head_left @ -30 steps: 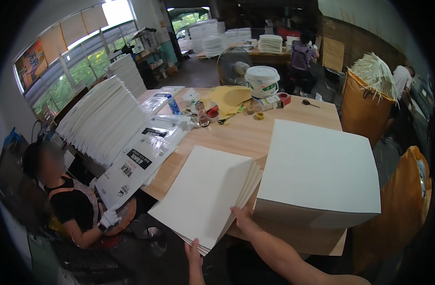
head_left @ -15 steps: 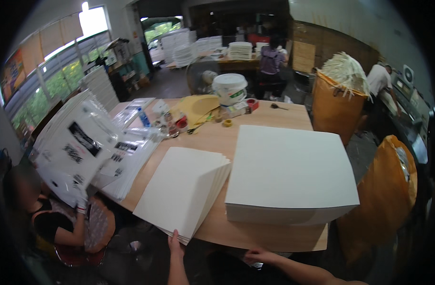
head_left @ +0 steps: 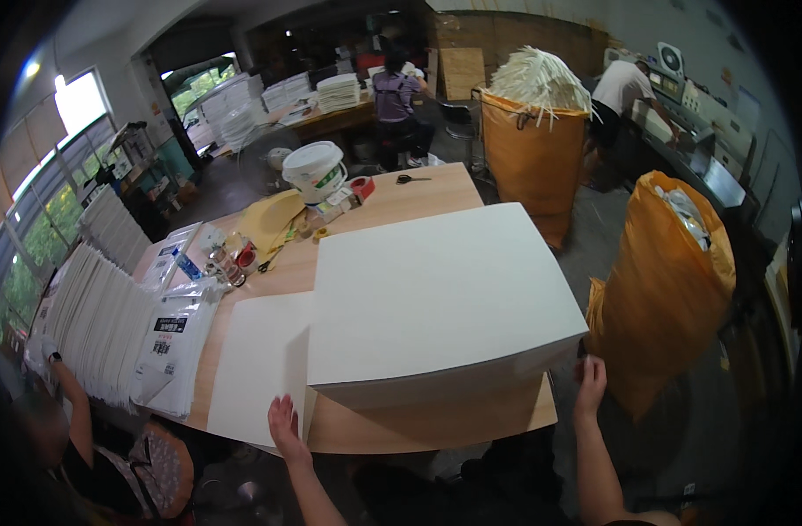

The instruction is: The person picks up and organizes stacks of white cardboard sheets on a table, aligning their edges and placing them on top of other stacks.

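Note:
A tall block of large cream paper sheets (head_left: pixel 445 289) stands on the wooden table in front of me. Left of it, partly behind its edge, lies a lower pile of the same sheets (head_left: pixel 256 359). My left hand (head_left: pixel 287 428) is raised beside the near edge of that low pile, its fingers stretched and nothing in them. Just off the near right corner of the tall block is my right hand (head_left: pixel 591 379), fingers upward and slightly bent, holding nothing that I can see.
A white bucket (head_left: pixel 315 167), red tape (head_left: pixel 362 186) and scissors (head_left: pixel 411 179) sit toward the table's far side. Orange sacks (head_left: pixel 655 289) stand at the right. At the left, a co-worker's gloved hand (head_left: pixel 42 349) is at a leaning row of packets (head_left: pixel 99 324).
My view has swung right. My left hand has let go of the low pile, whose fanned edges no longer show. My right hand has moved out to the tall block's right corner.

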`<action>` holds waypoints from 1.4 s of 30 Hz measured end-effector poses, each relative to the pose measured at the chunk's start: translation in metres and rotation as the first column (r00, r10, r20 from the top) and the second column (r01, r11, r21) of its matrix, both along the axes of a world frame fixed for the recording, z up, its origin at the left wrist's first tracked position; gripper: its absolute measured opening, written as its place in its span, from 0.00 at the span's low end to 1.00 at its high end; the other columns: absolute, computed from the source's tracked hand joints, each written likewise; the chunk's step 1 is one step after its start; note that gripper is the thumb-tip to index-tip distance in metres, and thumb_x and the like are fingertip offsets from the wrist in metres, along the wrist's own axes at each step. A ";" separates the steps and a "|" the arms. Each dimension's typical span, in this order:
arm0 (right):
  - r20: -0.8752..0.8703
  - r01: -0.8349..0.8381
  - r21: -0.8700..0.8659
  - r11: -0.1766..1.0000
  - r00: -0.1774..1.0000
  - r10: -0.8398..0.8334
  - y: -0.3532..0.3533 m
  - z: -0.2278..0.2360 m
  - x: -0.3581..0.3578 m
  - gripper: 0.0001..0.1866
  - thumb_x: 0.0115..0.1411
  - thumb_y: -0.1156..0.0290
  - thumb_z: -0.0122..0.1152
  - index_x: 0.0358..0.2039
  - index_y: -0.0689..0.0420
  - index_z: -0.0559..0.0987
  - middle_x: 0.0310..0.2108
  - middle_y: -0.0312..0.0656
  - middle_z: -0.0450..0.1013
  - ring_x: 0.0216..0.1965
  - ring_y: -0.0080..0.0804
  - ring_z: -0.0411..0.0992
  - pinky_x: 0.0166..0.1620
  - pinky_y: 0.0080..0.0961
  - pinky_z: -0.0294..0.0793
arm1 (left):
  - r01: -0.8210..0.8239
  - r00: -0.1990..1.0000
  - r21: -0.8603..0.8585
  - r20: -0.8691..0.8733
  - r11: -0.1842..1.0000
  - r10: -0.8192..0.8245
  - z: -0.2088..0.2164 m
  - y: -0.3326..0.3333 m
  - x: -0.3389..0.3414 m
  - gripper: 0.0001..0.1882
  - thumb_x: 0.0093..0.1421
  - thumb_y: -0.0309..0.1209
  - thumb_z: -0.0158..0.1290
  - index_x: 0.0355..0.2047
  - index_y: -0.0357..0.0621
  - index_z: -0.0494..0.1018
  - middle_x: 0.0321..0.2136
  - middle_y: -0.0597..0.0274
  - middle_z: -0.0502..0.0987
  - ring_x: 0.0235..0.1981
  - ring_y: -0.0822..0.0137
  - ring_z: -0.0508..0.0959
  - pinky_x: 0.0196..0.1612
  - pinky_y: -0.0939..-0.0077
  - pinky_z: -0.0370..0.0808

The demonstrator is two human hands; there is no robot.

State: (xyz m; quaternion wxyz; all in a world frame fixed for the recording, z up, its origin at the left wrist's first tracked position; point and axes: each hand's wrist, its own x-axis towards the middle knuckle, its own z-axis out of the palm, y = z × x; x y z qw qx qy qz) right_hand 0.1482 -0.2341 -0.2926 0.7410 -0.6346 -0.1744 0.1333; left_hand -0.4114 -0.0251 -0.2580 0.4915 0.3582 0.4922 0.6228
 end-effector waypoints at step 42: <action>0.321 -0.148 -0.689 0.710 0.816 0.481 0.019 0.167 0.027 0.26 0.70 0.49 0.60 0.27 0.61 0.75 0.21 0.48 0.74 0.25 0.43 0.73 0.33 0.38 0.72 | 0.919 0.360 0.236 -0.829 0.316 -0.428 0.173 0.006 0.333 0.26 0.62 0.24 0.58 0.61 0.46 0.73 0.40 0.59 0.84 0.39 0.59 0.84 0.44 0.67 0.79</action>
